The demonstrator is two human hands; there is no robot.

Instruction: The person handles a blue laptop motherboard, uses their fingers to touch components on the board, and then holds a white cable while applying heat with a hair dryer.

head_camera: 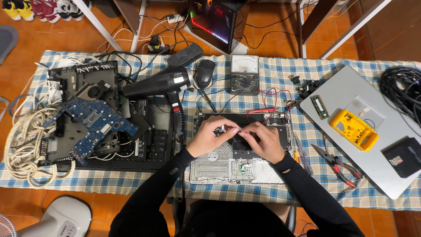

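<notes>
An opened laptop base (228, 169) with bare silver metal lies on the checked cloth in front of me. My left hand (210, 135) and my right hand (262, 139) meet over its upper middle, fingertips pinched together on something small that I cannot make out. Both forearms wear black sleeves. Red and black probe leads (267, 103) run from an analogue multimeter (244, 73) down to the laptop's top edge.
A black heat gun (162, 83), a blue circuit board (94, 119) and dismantled laptop parts lie left, beside coiled white cable (24, 145). A closed grey laptop (351, 127) at right carries a yellow meter (354, 130). Red-handled pliers (337, 166) lie beside it.
</notes>
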